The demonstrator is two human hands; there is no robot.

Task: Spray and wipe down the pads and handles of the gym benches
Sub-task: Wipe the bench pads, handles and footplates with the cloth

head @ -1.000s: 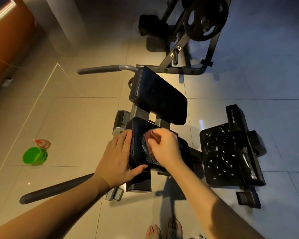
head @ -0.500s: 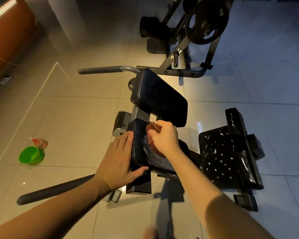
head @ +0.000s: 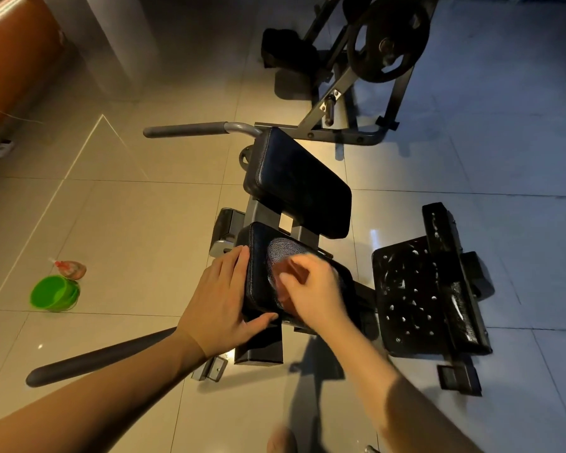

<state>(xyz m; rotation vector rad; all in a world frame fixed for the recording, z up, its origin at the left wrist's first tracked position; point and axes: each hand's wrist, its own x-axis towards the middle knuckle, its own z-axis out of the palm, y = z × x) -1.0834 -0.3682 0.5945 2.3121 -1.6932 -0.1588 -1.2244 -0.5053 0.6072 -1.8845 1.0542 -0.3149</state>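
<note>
A black near pad (head: 258, 276) of the gym machine sits in front of me, with a pale wet smear on its top. My left hand (head: 221, 304) clasps the pad's left edge, fingers on top and thumb at the front side. My right hand (head: 311, 292), blurred, presses a reddish-brown cloth (head: 286, 277) onto the pad. A second black pad (head: 298, 184) stands just beyond. Two grey foam handles jut left: a far handle (head: 185, 129) and a near handle (head: 102, 358).
A green tub (head: 54, 293) and a small spray bottle (head: 71, 269) stand on the tiled floor at left. A black perforated footplate (head: 415, 295) lies to the right. A weight-plate rack (head: 386, 40) stands behind. An orange wall runs along the far left.
My right hand with the cloth has slid back toward me and rightward over the near pad, leaving a smear behind it. My left hand keeps its hold on the pad's edge.
</note>
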